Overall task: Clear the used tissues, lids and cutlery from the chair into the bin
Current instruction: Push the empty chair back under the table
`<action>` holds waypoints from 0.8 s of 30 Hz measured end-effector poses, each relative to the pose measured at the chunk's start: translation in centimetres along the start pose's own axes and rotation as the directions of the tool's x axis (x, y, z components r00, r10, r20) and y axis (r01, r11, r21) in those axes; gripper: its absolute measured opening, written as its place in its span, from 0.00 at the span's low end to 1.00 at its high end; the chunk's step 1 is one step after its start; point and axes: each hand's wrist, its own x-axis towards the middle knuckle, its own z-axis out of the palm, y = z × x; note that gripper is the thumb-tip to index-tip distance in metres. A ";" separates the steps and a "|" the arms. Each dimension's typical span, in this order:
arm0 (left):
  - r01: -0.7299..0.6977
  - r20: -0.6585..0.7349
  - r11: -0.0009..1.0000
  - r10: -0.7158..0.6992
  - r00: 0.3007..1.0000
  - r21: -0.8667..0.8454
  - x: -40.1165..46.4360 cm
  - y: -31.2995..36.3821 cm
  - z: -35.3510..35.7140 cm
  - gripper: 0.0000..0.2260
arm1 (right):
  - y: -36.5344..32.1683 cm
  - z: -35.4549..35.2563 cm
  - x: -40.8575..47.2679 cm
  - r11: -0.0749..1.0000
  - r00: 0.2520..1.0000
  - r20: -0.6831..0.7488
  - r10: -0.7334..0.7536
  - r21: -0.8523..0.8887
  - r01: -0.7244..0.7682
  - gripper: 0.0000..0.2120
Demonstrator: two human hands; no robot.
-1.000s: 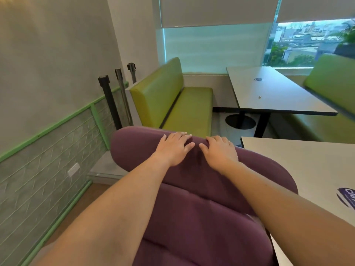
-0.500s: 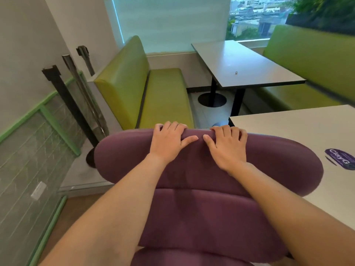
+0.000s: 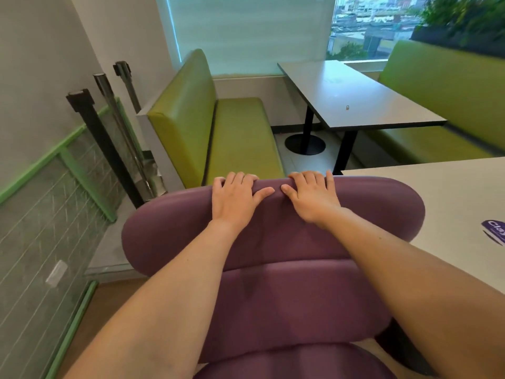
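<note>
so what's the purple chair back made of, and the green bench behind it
The purple chair back looks like matte woven fabric over padding: no shine, soft rounded rolls, faint darker patches. The green bench looks like vinyl or faux leather: smooth, with a slight sheen and creases at the corner. Both hands, left hand and right hand, grip the chair's top.

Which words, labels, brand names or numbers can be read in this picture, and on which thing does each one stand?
"Clay": white letters on a purple sticker on the white table at the right; the picture edge cuts it off, so the full word cannot be told.
Smaller print under it on the sticker: too blurred to read.
Small object on the far grey table: too small to show any text.
No other text is visible.
</note>
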 end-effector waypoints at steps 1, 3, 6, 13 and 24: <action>0.020 -0.002 1.000 -0.020 1.000 0.007 0.0 -0.8 0.0 0.29 | -0.8 0.1 0.7 1.000 1.000 0.014 -0.018 -0.002 0.018 0.26; 0.064 0.008 0.998 -0.064 0.998 0.021 0.1 -2.7 0.0 0.28 | -2.8 0.4 2.2 0.999 0.997 0.049 -0.052 -0.005 0.052 0.27; 0.133 0.036 0.991 -0.134 0.990 0.022 0.2 -5.3 -0.2 0.26 | -5.5 0.8 4.2 0.996 0.993 0.076 -0.091 -0.014 0.092 0.27; 0.252 0.008 0.965 -0.253 0.967 0.076 -0.2 -10.5 -0.3 0.25 | -10.9 2.6 7.6 0.981 0.979 0.068 -0.190 0.038 0.188 0.26; 0.164 0.158 0.985 -0.170 0.973 0.051 -3.5 -13.4 -3.6 0.21 | -11.2 3.1 6.7 0.976 0.987 0.041 -0.157 0.160 0.149 0.25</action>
